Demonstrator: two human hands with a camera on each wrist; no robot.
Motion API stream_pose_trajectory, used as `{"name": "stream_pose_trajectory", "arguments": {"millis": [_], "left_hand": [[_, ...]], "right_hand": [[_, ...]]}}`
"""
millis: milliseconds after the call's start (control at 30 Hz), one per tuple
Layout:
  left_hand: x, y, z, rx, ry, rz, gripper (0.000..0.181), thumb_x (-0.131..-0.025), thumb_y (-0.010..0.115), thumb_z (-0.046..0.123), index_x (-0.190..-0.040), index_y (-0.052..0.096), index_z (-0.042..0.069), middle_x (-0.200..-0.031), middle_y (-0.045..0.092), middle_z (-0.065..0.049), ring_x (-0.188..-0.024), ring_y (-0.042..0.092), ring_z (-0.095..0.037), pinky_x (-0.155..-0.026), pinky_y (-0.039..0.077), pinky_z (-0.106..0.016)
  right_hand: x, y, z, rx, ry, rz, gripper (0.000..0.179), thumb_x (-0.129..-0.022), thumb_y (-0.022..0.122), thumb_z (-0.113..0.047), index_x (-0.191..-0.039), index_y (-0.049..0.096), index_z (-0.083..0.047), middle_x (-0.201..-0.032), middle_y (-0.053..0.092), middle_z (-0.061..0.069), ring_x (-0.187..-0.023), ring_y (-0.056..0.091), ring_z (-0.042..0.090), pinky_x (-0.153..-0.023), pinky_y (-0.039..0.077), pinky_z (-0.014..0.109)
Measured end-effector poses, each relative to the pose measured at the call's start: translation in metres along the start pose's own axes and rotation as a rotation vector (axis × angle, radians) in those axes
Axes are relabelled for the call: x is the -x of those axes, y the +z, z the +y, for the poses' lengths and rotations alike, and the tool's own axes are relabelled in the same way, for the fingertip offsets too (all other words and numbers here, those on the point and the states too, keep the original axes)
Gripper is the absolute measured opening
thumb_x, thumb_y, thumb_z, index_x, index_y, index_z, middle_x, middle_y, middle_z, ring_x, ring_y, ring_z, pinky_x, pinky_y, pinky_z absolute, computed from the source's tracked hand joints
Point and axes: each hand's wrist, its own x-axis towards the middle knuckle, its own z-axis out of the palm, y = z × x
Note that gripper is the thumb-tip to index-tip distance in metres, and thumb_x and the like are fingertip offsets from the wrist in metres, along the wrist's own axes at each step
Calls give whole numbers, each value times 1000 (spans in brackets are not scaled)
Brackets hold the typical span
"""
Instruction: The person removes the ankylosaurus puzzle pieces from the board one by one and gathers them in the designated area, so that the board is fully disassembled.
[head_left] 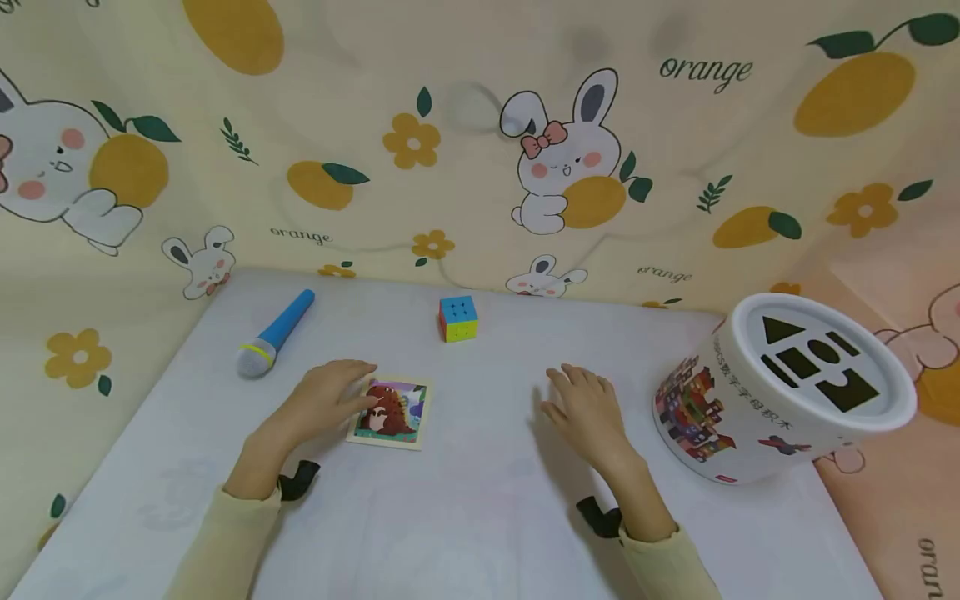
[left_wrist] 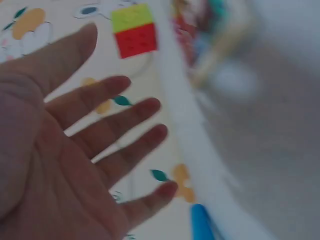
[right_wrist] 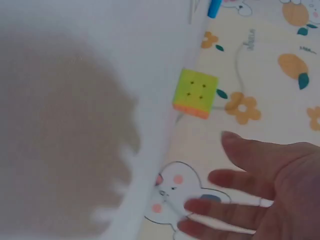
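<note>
My left hand [head_left: 321,404] hovers at the left side of a square picture board [head_left: 392,421] showing a red-brown dinosaur, its thumb overlapping the board in the head view. In the left wrist view its fingers are spread and hold nothing. My right hand [head_left: 588,412] is held over the table to the right, fingers relaxed and apart, nothing in them. Behind the board, a small puzzle cube [head_left: 459,319] shows blue, yellow and red faces. A toy microphone [head_left: 276,335] with a blue handle and grey head lies beyond the left hand.
A large white bucket [head_left: 738,425] with shape cutouts in its lid [head_left: 821,354] stands to the right of the right hand. The white table [head_left: 442,525] meets a cream cloth backdrop [head_left: 465,200] printed with rabbits and oranges. Dark straps [head_left: 300,481] show at both wrists.
</note>
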Motion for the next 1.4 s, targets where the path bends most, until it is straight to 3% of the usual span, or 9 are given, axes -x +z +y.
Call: {"name": "stream_pose_trajectory", "arguments": {"millis": [67,167,300,433,700,867,1033,1167,1400], "left_hand": [[3,4,-8,-4,7,-8,52,-92,72,23,-134,58,-4,-137,55,-27,-130,46,-49,-103,34,-69],[6,11,-17,-2,1,-16,57,-88,77,25,-136,58,-1,-143,49,-28,-136,38,-50,-102,31,-74],[9,15,-22,21,-38,-26,70,-86,78,34,-144,51,4,-153,34,-30,-144,19,-52,-101,14,-82],[12,16,-25,47,-93,-53,79,-84,78,42,-148,46,7,-158,20,-32,-146,2,-53,-98,-1,-85],[13,20,-30,36,-135,-74,87,-81,80,47,-150,43,10,-159,15,-34,-144,1,-58,-97,-2,-86],[15,24,-33,37,-140,-78,87,-82,78,49,-151,41,11,-159,15,-33,-144,2,-58,-98,-2,-85],[14,25,-34,53,-132,-73,86,-83,77,49,-151,41,11,-160,14,-31,-144,2,-57,-98,-3,-84],[13,26,-34,48,-136,-78,83,-84,75,51,-151,42,12,-161,14,-30,-145,2,-56,-99,-4,-84],[10,26,-37,50,-136,-66,61,-98,62,40,-150,45,14,-161,16,-28,-145,2,-55,-102,-5,-81]], "right_hand": [[-6,5,1,-76,-11,-2,40,-89,76,-19,-123,66,0,-118,68,21,-106,65,39,-85,52,55],[-19,15,-3,-247,-11,-37,31,-89,74,-13,-117,69,0,-104,73,15,-91,70,32,-74,56,48],[-40,30,-18,-492,-43,-122,24,-91,70,-7,-114,69,2,-104,73,14,-91,70,28,-78,56,44],[-62,42,-45,-615,-127,-242,22,-93,67,-5,-113,68,4,-109,71,15,-94,67,27,-82,55,37],[-99,72,-117,-544,-255,-447,30,-94,70,-16,-120,69,-2,-105,63,10,-84,54,15,-72,46,22],[-112,88,-145,-418,-268,-447,38,-95,70,-24,-126,68,-3,-108,57,10,-82,53,11,-71,48,20],[-117,95,-154,-375,-218,-414,36,-95,70,-24,-125,69,-4,-108,56,9,-81,56,11,-70,49,22],[-118,100,-153,-454,-184,-421,32,-96,68,-18,-125,69,-3,-107,56,9,-86,56,13,-72,49,22],[-119,100,-149,-574,-138,-429,28,-95,65,-7,-122,71,-4,-106,58,10,-93,57,16,-76,48,25]]}}
